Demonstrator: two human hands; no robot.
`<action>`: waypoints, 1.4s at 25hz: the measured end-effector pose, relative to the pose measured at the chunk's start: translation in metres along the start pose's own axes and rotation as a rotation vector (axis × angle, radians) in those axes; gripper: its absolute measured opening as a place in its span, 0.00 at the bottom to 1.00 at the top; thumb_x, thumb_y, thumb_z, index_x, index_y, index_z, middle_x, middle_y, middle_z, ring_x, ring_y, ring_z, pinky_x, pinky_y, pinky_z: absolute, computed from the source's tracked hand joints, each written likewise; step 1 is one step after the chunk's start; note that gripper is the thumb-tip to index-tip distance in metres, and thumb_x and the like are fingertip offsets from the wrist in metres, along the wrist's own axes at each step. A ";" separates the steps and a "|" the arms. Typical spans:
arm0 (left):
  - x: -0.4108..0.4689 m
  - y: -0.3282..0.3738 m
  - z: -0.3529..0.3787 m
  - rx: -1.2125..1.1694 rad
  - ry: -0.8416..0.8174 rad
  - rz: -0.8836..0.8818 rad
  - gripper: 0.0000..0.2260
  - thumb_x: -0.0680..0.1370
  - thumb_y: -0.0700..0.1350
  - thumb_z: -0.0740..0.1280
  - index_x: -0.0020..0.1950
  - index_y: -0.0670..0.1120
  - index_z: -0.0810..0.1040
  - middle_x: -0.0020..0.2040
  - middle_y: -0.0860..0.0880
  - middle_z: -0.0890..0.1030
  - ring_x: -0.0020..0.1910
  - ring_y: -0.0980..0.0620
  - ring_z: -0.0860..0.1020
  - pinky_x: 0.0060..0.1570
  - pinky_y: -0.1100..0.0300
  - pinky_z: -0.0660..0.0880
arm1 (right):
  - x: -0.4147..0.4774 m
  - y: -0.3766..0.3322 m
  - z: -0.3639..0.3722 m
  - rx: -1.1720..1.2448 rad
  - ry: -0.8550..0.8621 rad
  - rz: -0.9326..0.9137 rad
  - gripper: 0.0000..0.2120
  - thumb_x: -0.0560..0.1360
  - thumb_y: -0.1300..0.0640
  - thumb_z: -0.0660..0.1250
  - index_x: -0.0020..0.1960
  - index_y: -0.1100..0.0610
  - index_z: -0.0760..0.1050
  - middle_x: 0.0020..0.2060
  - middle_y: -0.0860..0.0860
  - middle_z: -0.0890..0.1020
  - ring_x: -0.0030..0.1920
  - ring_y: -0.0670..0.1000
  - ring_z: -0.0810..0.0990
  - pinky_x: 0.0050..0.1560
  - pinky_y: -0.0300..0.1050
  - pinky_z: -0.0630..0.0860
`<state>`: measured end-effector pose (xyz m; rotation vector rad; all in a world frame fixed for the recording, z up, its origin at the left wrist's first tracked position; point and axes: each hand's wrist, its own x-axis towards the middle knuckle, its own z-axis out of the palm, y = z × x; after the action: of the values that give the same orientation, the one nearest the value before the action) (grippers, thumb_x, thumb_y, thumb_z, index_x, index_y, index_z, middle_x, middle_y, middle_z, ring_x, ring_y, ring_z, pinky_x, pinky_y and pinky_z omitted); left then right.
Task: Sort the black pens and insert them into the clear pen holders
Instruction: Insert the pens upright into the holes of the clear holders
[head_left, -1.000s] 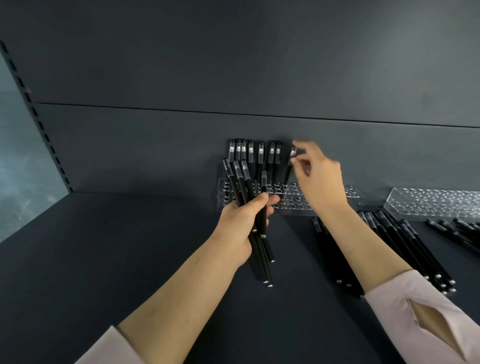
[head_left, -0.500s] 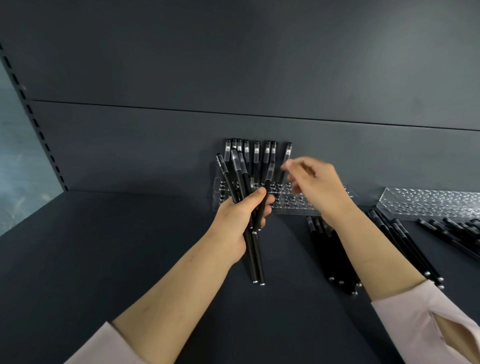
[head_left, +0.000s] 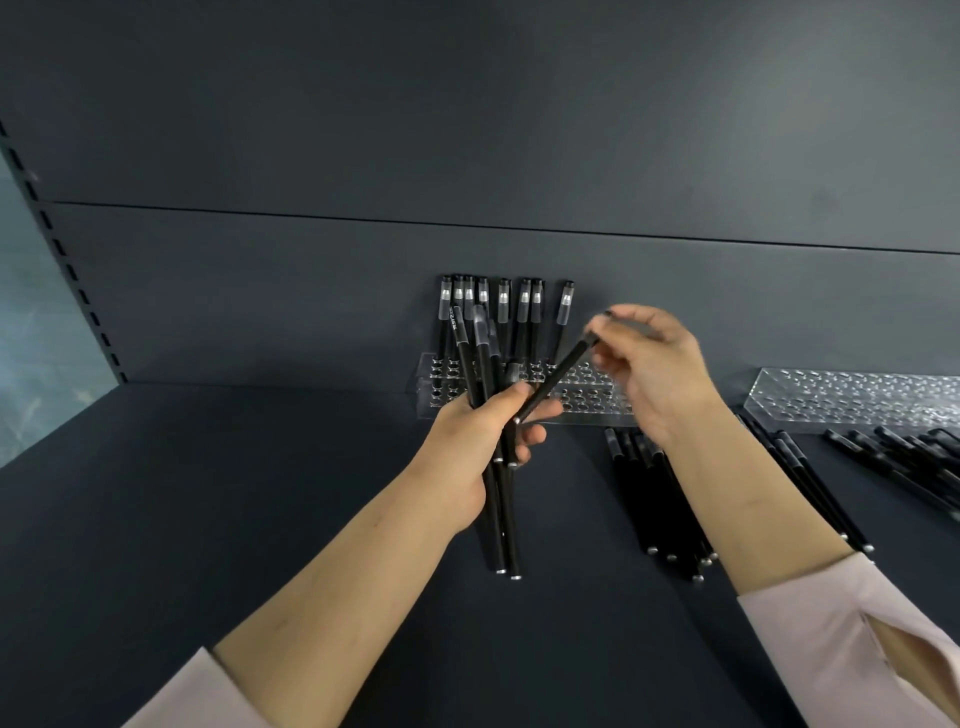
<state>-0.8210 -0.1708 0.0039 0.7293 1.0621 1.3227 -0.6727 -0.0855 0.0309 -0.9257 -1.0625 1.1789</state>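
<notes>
I see the left hand (head_left: 470, 447) wrapped tight round a bunch of black pens (head_left: 480, 358), the right hand (head_left: 660, 374) pinching one slanted pen (head_left: 558, 379) by its top, a row of pens (head_left: 503, 306) standing in the clear holder (head_left: 597, 402) behind, loose pens (head_left: 654, 499) lying on the dark shelf (head_left: 208, 519)

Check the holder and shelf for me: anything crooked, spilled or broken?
Nothing looks broken or spilled. One thing: the rightmost pen in the clear holder leans right, while the other standing pens look upright. Loose pens lie on the shelf, not yet sorted.
</notes>
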 end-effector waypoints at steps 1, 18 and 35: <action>0.000 0.000 0.000 -0.004 0.022 0.000 0.09 0.81 0.42 0.64 0.58 0.39 0.76 0.48 0.44 0.86 0.29 0.56 0.77 0.28 0.66 0.71 | 0.003 -0.004 -0.005 0.011 0.106 -0.082 0.10 0.73 0.67 0.70 0.50 0.57 0.74 0.41 0.53 0.82 0.34 0.48 0.80 0.42 0.41 0.79; -0.003 0.004 0.004 -0.149 0.126 0.049 0.04 0.82 0.43 0.63 0.53 0.43 0.74 0.40 0.45 0.85 0.27 0.55 0.72 0.23 0.64 0.67 | 0.006 0.006 0.005 -0.610 0.175 -0.733 0.04 0.77 0.60 0.67 0.52 0.56 0.76 0.44 0.49 0.81 0.42 0.42 0.78 0.45 0.33 0.75; -0.004 0.000 0.005 -0.131 0.067 0.048 0.05 0.81 0.43 0.65 0.52 0.42 0.77 0.46 0.46 0.86 0.30 0.55 0.76 0.26 0.65 0.70 | 0.021 0.027 0.001 -0.965 -0.139 -0.638 0.27 0.77 0.65 0.65 0.74 0.53 0.65 0.49 0.51 0.76 0.43 0.48 0.77 0.46 0.25 0.69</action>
<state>-0.8163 -0.1741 0.0065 0.6189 1.0061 1.4524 -0.6797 -0.0606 0.0083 -1.0867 -1.9225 0.1482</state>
